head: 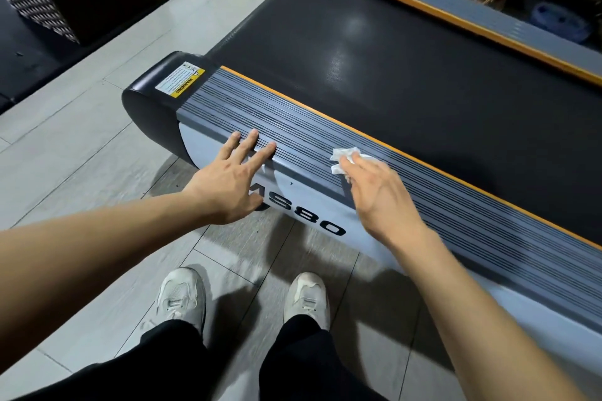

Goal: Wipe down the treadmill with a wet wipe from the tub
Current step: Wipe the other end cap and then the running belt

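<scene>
Fingers (252, 140) of the left hand (233, 179) rest flat on the treadmill (407, 81) side rail (325, 137), while at its three o'clock the right hand (378, 192) presses a wet wipe (342, 158) there with straight fingers.

Treadmill belt (407, 75): black, finely textured, matt with a soft sheen where light hits. Side rail (325, 143): grey, ribbed lengthwise, edged by a smooth orange strip (423, 169). End cap (153, 98): glossy black plastic with a paper-like warning sticker (179, 80). Wipe (345, 158): white, crumpled, thin cloth-like sheet. Floor (81, 146): pale matt tiles.
</scene>
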`<action>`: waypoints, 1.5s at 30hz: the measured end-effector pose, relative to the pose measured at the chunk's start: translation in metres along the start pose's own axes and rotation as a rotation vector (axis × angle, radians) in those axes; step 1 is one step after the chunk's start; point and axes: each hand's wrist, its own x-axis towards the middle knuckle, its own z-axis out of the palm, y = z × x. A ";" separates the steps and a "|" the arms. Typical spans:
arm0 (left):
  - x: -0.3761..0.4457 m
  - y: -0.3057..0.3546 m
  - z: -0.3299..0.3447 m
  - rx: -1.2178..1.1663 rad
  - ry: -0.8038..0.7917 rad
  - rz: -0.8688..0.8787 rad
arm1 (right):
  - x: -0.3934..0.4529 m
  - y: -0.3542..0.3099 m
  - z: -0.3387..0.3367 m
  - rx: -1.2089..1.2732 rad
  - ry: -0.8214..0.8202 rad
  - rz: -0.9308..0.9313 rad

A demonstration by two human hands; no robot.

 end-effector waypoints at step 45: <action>-0.005 -0.063 0.017 -0.042 0.292 -0.168 | 0.041 -0.084 0.024 0.260 0.068 -0.226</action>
